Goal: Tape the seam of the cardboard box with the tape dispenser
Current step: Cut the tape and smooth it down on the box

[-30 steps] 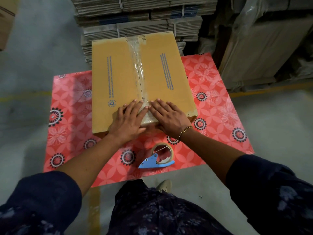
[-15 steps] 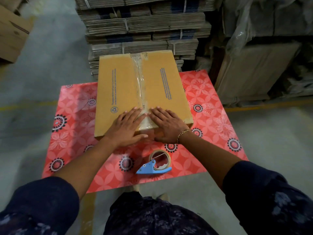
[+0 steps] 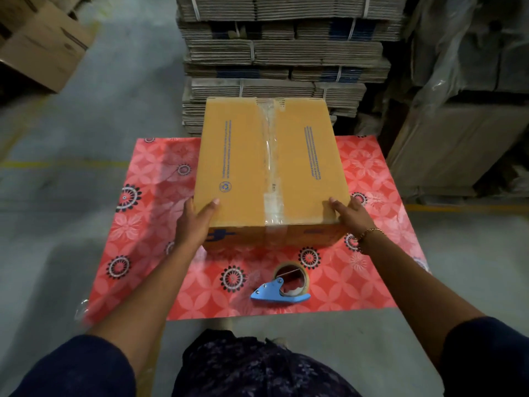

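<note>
A brown cardboard box [image 3: 237, 156] with blue print stands on a red flowered table [image 3: 148, 213]. Clear tape [image 3: 270, 156] runs along its top seam and folds down over the near face. My left hand [image 3: 194, 222] grips the box's near left corner, thumb on top. My right hand [image 3: 350, 214] grips the near right corner, a gold bracelet on its wrist. The blue tape dispenser [image 3: 282, 286] with its roll lies on the table in front of the box, apart from both hands.
Bundled stacks of flat cardboard [image 3: 286, 53] rise just behind the table. A plastic-wrapped pallet [image 3: 458, 133] stands at the right. An open carton [image 3: 43, 44] sits on the floor at the far left. Grey concrete floor surrounds the table.
Both hands left the taped seam at the box's near edge and moved apart to its near corners. The box's near face now shows.
</note>
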Available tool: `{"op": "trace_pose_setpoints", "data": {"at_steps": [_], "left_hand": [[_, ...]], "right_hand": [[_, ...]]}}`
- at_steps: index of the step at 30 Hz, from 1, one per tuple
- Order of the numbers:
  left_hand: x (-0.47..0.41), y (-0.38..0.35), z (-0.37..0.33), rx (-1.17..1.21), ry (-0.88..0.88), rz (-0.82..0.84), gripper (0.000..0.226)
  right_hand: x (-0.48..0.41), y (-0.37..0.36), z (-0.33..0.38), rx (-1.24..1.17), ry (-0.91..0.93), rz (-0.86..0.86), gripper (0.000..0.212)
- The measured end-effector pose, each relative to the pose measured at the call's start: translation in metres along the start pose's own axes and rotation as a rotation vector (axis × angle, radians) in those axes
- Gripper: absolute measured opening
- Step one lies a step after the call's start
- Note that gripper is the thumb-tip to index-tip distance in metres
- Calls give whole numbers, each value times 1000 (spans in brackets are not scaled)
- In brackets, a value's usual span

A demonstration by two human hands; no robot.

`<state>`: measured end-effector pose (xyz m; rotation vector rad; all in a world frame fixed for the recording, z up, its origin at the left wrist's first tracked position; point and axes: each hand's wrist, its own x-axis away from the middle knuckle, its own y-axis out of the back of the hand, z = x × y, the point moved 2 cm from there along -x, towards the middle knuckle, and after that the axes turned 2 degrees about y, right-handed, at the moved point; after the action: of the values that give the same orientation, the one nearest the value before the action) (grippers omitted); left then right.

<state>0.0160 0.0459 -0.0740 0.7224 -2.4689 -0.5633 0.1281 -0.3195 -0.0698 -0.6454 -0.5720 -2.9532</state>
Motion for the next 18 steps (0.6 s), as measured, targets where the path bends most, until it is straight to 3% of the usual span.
{"op": "trace_pose_setpoints", "data": {"at_steps": [2, 6, 9, 13, 18], "left_hand": [[-5, 1, 1, 75, 7, 0, 59], [-11, 10, 10, 104, -38, 30, 58], [-20, 33, 19, 111, -44, 24, 55], [-40, 80, 32, 111, -62, 1, 67], [-57, 140, 43, 97, -76, -54, 52]], "right_hand": [[-2, 0, -1, 11, 3, -17, 49], [11, -8, 6, 4, 24, -59, 48], [22, -31, 13, 40, 49, -59, 53], [32, -76, 26, 57, 71, -49, 62], [35, -136, 51, 75, 96, 11, 73]]}}
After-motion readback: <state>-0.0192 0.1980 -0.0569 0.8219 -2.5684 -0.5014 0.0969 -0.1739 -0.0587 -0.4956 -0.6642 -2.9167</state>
